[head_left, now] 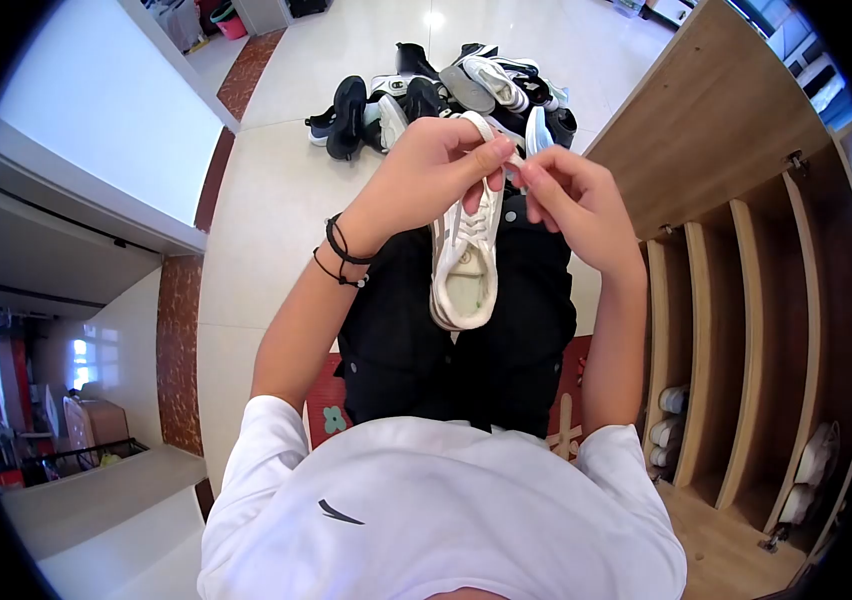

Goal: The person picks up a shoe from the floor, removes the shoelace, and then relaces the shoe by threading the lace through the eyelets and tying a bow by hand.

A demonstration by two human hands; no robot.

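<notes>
A white sneaker (466, 270) rests on my black-trousered lap, its heel end towards me and its opening facing up. My left hand (436, 170) is over the far part of the sneaker, thumb and fingers closed in a pinch on a white shoelace (515, 161). Just to the right, my right hand (576, 200) pinches the same lace, its fingertips close to those of the left. Part of the lacing shows criss-crossed below the hands. My fingers hide some of the sneaker's front. Black cords circle my left wrist.
A pile of mixed shoes (426, 95) lies on the tiled floor (266, 200) ahead. On the right stands an open wooden shoe cabinet (736, 370) with upright dividers and several shoes inside; its door (706, 110) juts out. A red mat (326, 395) is beneath me.
</notes>
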